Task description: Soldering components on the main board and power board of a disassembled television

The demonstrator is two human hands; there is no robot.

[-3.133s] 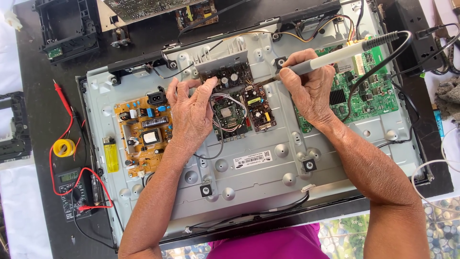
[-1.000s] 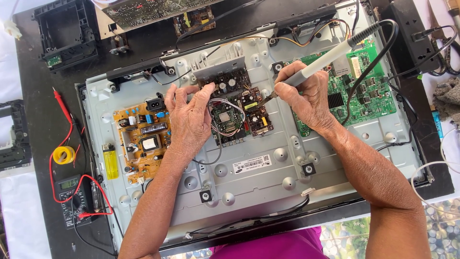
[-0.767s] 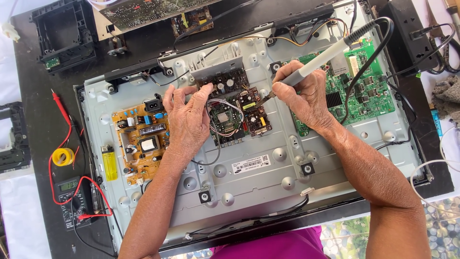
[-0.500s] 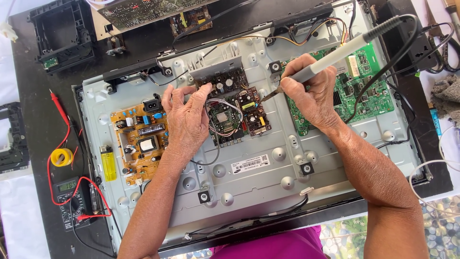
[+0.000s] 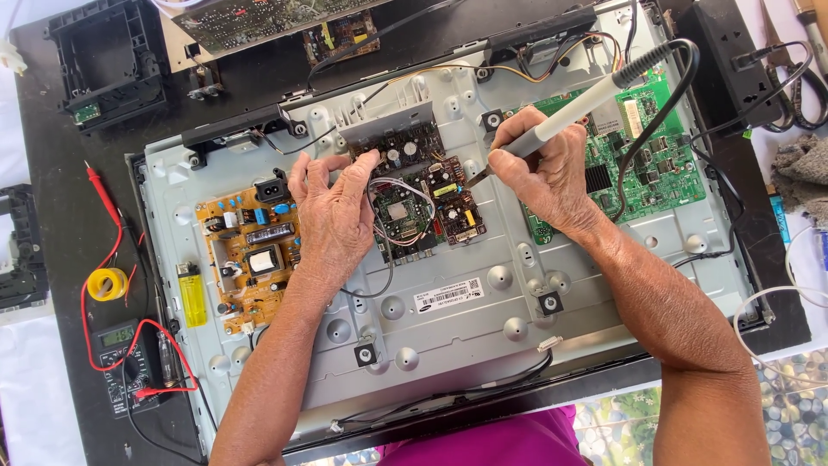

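Barely shifted since a moment ago: soldering iron point(image 5: 569, 112) tip still over small dark circuit board point(image 5: 431, 203) at centre of grey metal chassis point(image 5: 483, 328). Right hand point(image 5: 539, 168), grip closed pen-style round iron's grey handle. Left hand point(image 5: 332, 216), fingers curled, empty, pressing board's left edge. Orange power board point(image 5: 246, 259) beside wrist; yellow lighter point(image 5: 191, 298) near multimeter point(image 5: 121, 349) on black worktop point(image 5: 60, 216).

Small circuit board point(image 5: 421, 211) lies mid-panel, between power board point(image 5: 248, 259) (left) and mainboard point(image 5: 642, 160).

Bright, even daylight, soft shadows, sharp focus, white edges overexposed.
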